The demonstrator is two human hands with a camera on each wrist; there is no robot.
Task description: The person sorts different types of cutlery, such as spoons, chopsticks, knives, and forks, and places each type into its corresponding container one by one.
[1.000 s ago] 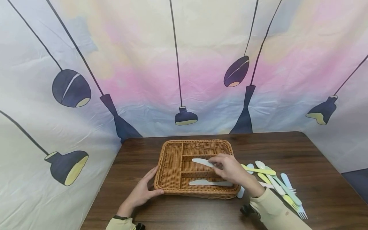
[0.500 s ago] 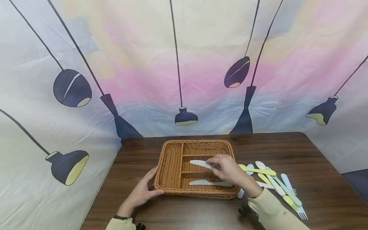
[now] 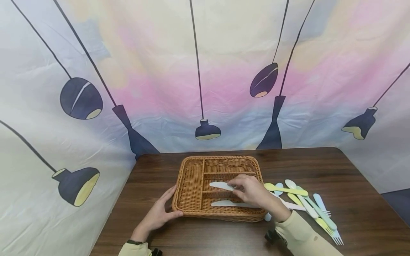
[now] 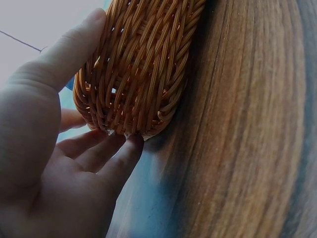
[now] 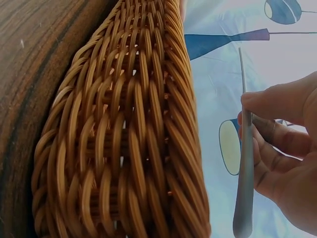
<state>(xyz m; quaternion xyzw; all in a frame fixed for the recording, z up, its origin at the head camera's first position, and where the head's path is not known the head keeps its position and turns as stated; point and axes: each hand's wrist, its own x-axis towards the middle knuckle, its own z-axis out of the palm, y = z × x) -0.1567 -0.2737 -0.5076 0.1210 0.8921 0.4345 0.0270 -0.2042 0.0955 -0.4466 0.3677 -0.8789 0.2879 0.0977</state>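
Note:
A wicker cutlery basket with several compartments lies on the table. My left hand grips its near left corner; in the left wrist view the thumb lies at one side and the fingertips press the woven end. My right hand pinches a pale plastic knife by its handle, blade pointing left, over the middle right compartment. In the right wrist view the knife appears edge-on between thumb and fingers, above the basket rim. Another pale knife lies in the front compartment, its handle end partly behind my right hand.
Right of the basket, a loose pile of plastic cutlery holds yellow, green, white and blue pieces, forks and spoons among them. My right forearm partly covers the pile's left side. A cloth backdrop with painted lamps hangs behind the table.
The right hand has moved slightly left and nearer the front with the knife, which sits lower over the basket. Left hand and basket have stayed put.

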